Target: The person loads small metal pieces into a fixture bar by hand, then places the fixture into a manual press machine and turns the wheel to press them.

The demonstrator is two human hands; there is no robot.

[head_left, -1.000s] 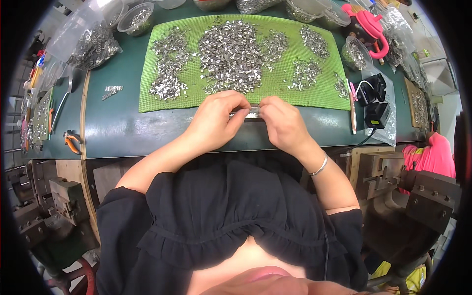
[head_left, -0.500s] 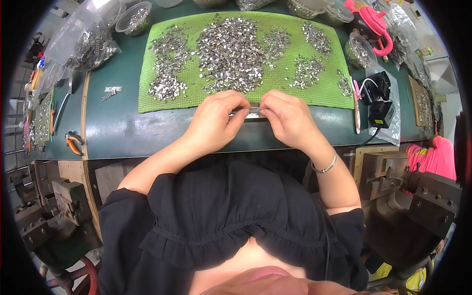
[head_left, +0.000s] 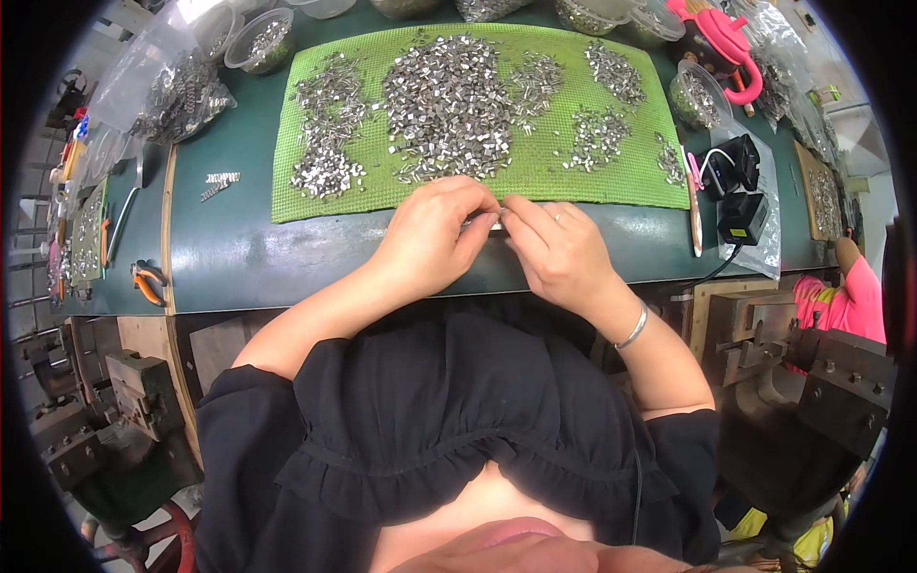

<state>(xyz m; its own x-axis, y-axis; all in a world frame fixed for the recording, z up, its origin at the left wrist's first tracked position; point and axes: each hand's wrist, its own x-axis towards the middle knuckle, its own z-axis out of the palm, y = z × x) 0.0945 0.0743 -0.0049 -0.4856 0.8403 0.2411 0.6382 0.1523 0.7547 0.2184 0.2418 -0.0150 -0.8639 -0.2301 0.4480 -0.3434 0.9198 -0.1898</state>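
Observation:
My left hand [head_left: 435, 229] and my right hand [head_left: 559, 244] meet at the front edge of a green textured mat [head_left: 535, 181]. Both are closed, fingertips pinching a small silvery metal strip [head_left: 496, 226]. Most of the strip is hidden by the fingers, so its exact kind cannot be made out. Just beyond the hands, a large heap of small metal pieces [head_left: 449, 105] covers the mat's middle. Smaller piles lie around it, among them a left pile [head_left: 327, 170] and a right pile [head_left: 598, 138].
Tubs of metal parts [head_left: 260, 43] line the back. Orange-handled pliers [head_left: 146, 282] and short metal strips [head_left: 221, 183] lie left. A black adapter [head_left: 742, 218] and a pink-lidded pot [head_left: 718, 43] stand right. Vises [head_left: 750, 334] flank the bench; another person's pink sleeve [head_left: 860, 301] shows far right.
My hands have drawn closer together, covering more of the metal strip. The right hand has shifted slightly left and turned, its fingers now reaching over to the left fingertips.

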